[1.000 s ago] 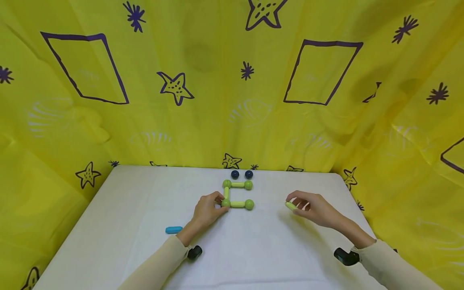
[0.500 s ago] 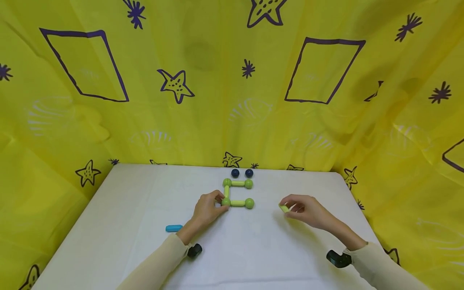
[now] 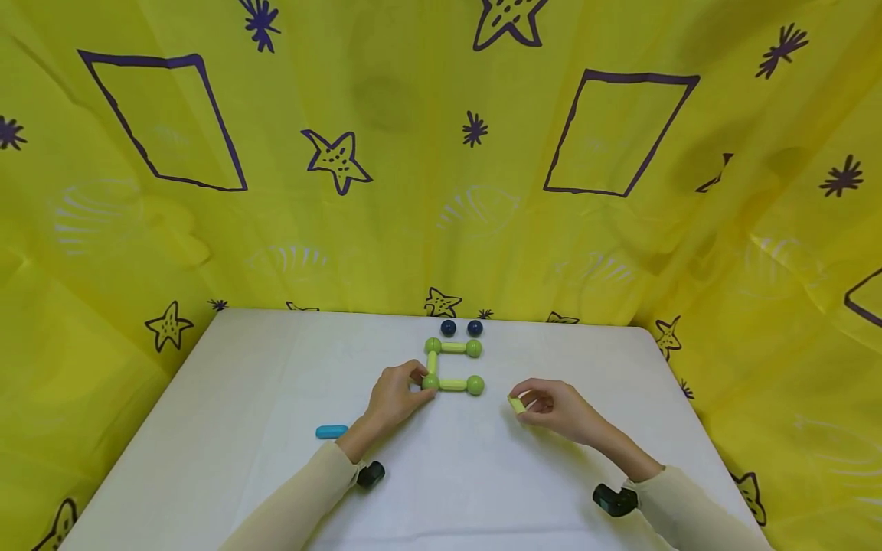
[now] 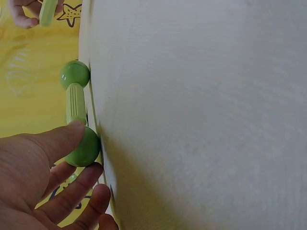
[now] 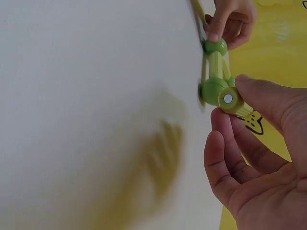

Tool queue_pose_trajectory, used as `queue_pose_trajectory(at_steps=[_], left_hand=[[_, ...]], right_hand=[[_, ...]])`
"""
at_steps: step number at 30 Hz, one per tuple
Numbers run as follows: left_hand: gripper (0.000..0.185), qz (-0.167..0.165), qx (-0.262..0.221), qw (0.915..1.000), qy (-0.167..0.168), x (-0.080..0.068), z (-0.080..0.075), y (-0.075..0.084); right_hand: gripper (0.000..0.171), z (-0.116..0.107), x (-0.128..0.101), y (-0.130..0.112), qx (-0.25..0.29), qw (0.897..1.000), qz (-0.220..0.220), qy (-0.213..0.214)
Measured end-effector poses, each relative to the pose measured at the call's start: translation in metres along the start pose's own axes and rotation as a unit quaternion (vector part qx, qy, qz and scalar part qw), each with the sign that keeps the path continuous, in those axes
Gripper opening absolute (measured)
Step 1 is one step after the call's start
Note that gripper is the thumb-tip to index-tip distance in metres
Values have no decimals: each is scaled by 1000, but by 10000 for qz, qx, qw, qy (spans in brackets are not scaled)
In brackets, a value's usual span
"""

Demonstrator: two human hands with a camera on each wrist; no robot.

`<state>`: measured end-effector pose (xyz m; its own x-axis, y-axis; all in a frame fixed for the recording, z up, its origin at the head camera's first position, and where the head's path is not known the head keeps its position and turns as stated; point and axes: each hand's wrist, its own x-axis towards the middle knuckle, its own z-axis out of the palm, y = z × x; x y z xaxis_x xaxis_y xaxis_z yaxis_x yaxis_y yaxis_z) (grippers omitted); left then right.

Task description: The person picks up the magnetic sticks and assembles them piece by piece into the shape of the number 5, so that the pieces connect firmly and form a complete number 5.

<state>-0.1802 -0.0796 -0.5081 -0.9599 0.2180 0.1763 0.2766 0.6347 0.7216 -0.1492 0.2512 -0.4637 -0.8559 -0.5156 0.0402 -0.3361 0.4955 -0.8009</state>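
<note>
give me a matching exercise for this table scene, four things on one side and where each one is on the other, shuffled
Things:
1. loose light green stick
2. blue piece
3. two dark blue balls
4. near-left green ball of the stick-and-ball frame

Places:
A. at the far edge of the white table, just beyond the frame
B. pinched in the right hand
C. lying alone on the table, left of the left forearm
D. touched by the fingertips of the left hand

Pairs: 1-B, 2-C, 3-A, 4-D
</note>
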Motion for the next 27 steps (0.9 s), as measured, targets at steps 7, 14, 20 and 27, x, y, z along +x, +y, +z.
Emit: queue_pose_trajectory(at_steps=[7,14,20,27], left_hand=[[26,-36,37,10000,-3,0,1,1],[26,-58,60,10000,38,1,1,1],[26,21,69,9999,105,1,2,0],[24,57,33,9999,117,1,2,-1]], right_hand=[[30,16,7,2,147,9999,84,5],[31,31,15,0,221,9997,87,41],[31,41,19,-1,281,9993,155,188],[32,51,26,-4,565,9972,349,335]])
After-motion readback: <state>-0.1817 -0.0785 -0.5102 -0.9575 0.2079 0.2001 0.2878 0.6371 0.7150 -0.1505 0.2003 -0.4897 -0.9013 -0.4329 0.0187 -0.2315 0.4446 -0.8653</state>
